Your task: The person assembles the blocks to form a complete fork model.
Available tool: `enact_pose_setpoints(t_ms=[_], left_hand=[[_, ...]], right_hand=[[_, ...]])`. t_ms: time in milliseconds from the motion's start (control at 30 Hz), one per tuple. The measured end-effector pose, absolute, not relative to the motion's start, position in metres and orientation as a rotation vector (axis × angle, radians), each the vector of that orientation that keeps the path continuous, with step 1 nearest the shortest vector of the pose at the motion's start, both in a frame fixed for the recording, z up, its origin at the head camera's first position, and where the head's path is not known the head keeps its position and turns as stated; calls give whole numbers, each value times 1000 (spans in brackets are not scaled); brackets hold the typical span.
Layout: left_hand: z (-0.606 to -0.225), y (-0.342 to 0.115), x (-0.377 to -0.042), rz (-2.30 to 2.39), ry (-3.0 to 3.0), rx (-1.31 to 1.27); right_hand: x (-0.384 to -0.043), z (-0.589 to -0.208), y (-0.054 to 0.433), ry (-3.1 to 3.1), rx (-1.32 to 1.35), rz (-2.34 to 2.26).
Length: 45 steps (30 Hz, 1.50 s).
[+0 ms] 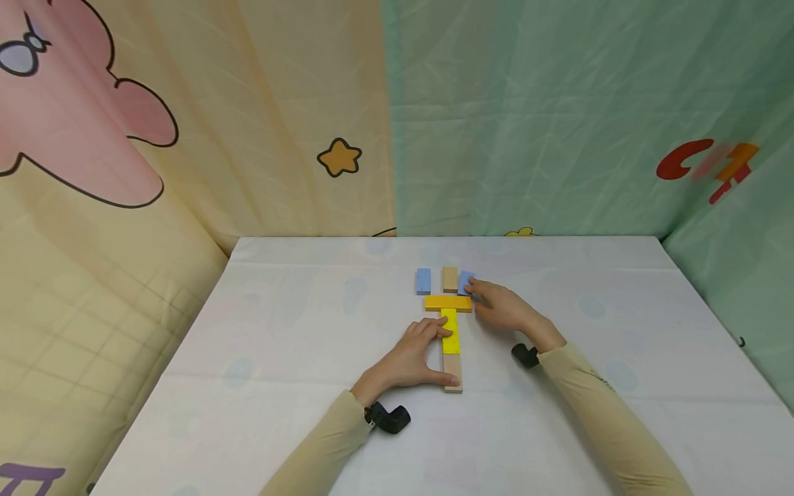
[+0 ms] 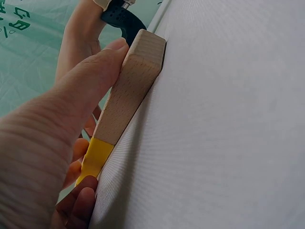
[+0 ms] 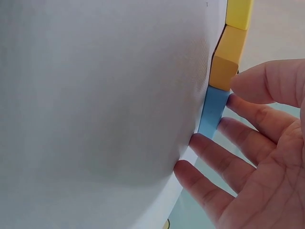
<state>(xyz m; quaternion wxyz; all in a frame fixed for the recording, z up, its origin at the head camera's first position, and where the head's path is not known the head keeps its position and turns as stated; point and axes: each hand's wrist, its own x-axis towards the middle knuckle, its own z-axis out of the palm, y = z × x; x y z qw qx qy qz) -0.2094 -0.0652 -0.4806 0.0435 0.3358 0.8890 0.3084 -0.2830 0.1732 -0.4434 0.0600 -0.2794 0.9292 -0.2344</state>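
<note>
Clock centre: an orange block point(image 1: 448, 304), crosswise on the white-covered table point(image 1: 310, 310). At 6 o'clock, a bright yellow block point(image 1: 453, 343), end against the orange; farther along 6, a plain wooden block point(image 1: 453, 365), butted to the yellow. At 12, a tan block point(image 1: 449, 279). At 1, a blue block point(image 1: 463, 282), slightly turned, close beside the tan. Between 10 and 11, a second blue block point(image 1: 423, 281), apart from the tan.

Between 7 and 8, the left hand point(image 1: 404, 357), thumb and fingers spread wide, clasping nothing: rests the thumb on the plain wooden block, touches the yellow with fingertips.

Near 3, the right hand point(image 1: 505, 310), fingers nearly straight and parted, gripping nothing: touches the blue block at 1 with fingertips. Holds the thumb by the orange block's 3 o'clock end; cannot tell whether in contact.
</note>
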Motion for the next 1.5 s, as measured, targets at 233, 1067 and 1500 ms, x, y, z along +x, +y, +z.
enact_pose_setpoints(t_ms=[233, 1067, 1500], left_hand=[[-480, -65, -209, 939, 2717, 1016], [-480, -65, -210, 907, 2731, 1033], [-481, -66, -209, 937, 2703, 999]], right_hand=[[-284, -443, 174, 2810, -856, -708], [-284, -445, 174, 2777, -863, -739], [-289, -443, 163, 2911, -865, -703]])
